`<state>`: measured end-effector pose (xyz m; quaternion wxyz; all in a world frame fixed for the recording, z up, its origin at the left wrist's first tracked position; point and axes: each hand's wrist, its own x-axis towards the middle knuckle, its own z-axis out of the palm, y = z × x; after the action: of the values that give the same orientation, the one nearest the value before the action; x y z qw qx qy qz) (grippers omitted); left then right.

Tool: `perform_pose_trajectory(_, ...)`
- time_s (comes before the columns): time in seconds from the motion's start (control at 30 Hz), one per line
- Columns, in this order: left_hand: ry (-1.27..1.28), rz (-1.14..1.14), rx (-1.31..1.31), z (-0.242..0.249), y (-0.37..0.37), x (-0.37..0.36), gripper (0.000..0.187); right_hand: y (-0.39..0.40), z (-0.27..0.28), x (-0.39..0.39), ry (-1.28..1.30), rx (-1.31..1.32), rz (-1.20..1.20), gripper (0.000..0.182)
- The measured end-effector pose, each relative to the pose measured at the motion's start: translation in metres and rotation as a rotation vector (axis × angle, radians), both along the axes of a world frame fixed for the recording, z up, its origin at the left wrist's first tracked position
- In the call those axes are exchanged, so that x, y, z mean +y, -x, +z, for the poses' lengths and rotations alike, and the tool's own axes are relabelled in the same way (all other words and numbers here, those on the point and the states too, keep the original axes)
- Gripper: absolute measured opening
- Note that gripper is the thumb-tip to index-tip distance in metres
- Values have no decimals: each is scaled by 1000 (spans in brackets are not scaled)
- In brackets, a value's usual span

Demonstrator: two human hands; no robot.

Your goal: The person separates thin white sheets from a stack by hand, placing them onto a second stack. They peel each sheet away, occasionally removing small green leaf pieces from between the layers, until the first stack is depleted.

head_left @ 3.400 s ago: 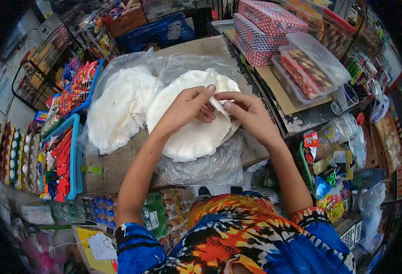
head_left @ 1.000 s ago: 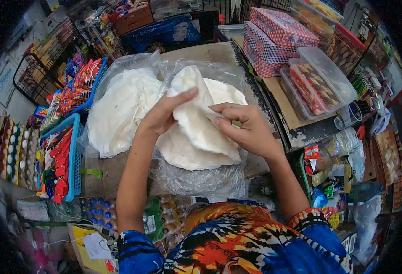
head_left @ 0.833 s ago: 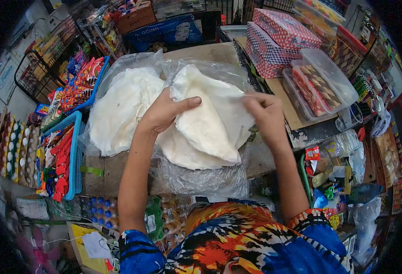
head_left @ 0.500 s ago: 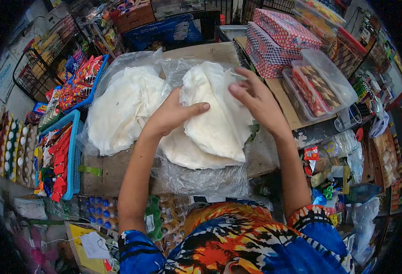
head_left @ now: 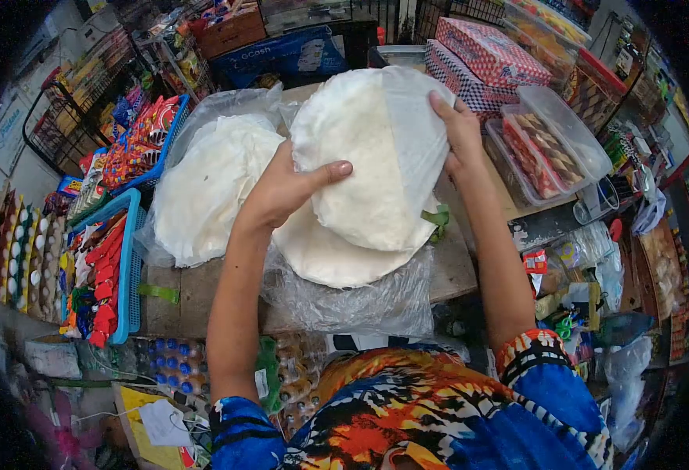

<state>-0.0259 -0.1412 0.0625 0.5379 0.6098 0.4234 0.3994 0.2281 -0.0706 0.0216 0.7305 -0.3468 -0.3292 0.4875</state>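
A round, thin, off-white spring roll wrapper [head_left: 352, 164] is held up at the middle of the table. My left hand [head_left: 290, 186] grips its left edge, thumb lying on top and fingers hidden beneath. On the far right edge, my right hand [head_left: 462, 135] pinches the wrapper where its right side is thinner and see-through. Below it lies a stack of similar wrappers [head_left: 344, 262] on a clear plastic sheet [head_left: 352, 309]. To the left, a looser pile of wrappers [head_left: 211, 188] rests on another plastic bag [head_left: 196, 121].
Blue baskets of snack packets [head_left: 131, 266] line the left, beside egg trays [head_left: 27, 254]. Checkered boxes [head_left: 492, 51] and a clear plastic container [head_left: 568, 145] of rolled sticks stand at the right. Bottles with blue caps [head_left: 174, 364] sit below the wooden table's near edge [head_left: 160, 313].
The top wrapper, folded and crumpled before, is now spread out round and raised. My right hand has gone from loose in the air to gripping its far right edge.
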Motion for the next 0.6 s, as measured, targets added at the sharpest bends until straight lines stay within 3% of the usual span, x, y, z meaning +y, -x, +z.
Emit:
perform_pose_trajectory(0.07, -107, -94, -105, -9, 1, 4, 78, 2, 15, -13, -58, -21, 49, 31)
perform_pose_trajectory(0.13, -16, -184, -120, -14, 16, 15, 72, 12, 37, -34, -117, -32, 106, 32)
perform_pose_trajectory(0.2, 78, -280, -134, -15, 23, 19, 67, 22, 63, -58, -133, -366, 314, 35)
perform_pose_trajectory(0.23, 186, -283, -347, -15, 23, 18, 68, 27, 68, -62, -202, -513, 437, 38)
perform_pose_trajectory(0.27, 293, -282, -559, -15, 23, 18, 70, 36, 76, -70, -228, -501, 588, 39)
perform_pose_trajectory(0.33, 243, -183, -496, -14, 21, 15, 68, 51, 83, -78, -307, -589, 749, 38)
perform_pose_trajectory(0.4, -84, -42, -338, -10, 18, 7, 58, 65, 87, -81, -322, -626, 816, 38)
perform_pose_trajectory(0.43, -89, -41, -339, -11, 21, 9, 58, 69, 89, -82, -333, -665, 882, 39)
perform_pose_trajectory(0.53, -263, -55, -214, -9, 37, 21, 46, 75, 81, -74, -317, -649, 775, 38)
perform_pose_trajectory(0.6, -224, 116, -42, -3, 51, 28, 33, 57, 80, -60, -181, -643, 380, 33)
